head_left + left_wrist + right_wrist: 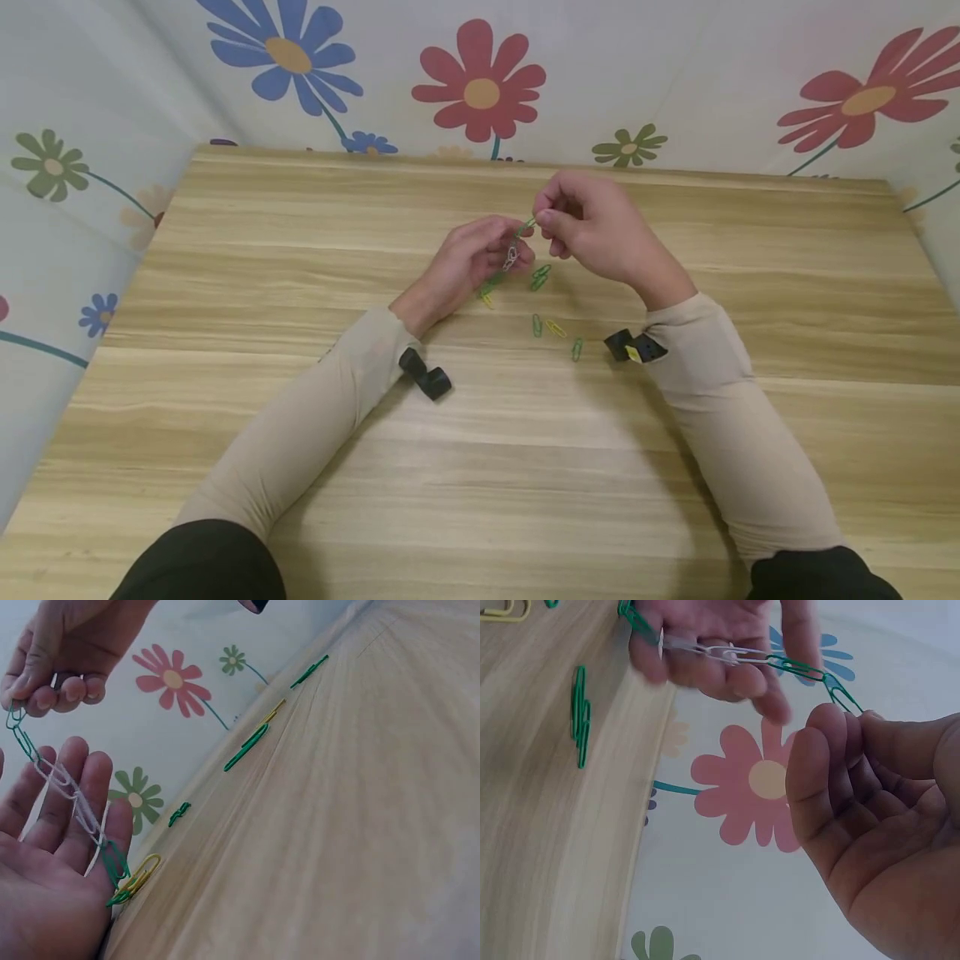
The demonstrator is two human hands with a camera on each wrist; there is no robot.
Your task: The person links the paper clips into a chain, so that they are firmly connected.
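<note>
A chain of linked paper clips [512,257], green, white and yellow, slants down from my right hand [592,223]. Thumb and fingertips of that hand pinch the green clip [844,694] at its upper end. My left hand [476,250] lies behind the chain, palm turned towards it and fingers loosely extended. In the left wrist view the white clips [56,776] cross in front of those fingers. At the lower end, a yellow clip [139,876] and green clips are down by the tabletop at the left palm's edge.
Several loose clips lie on the wooden table [480,467]: overlapping green ones [541,277] just right of the chain, then a green clip [537,325], a yellow clip [556,328] and another green clip [577,349] nearer the body. A flower-patterned wall covering [675,67] stands behind the table.
</note>
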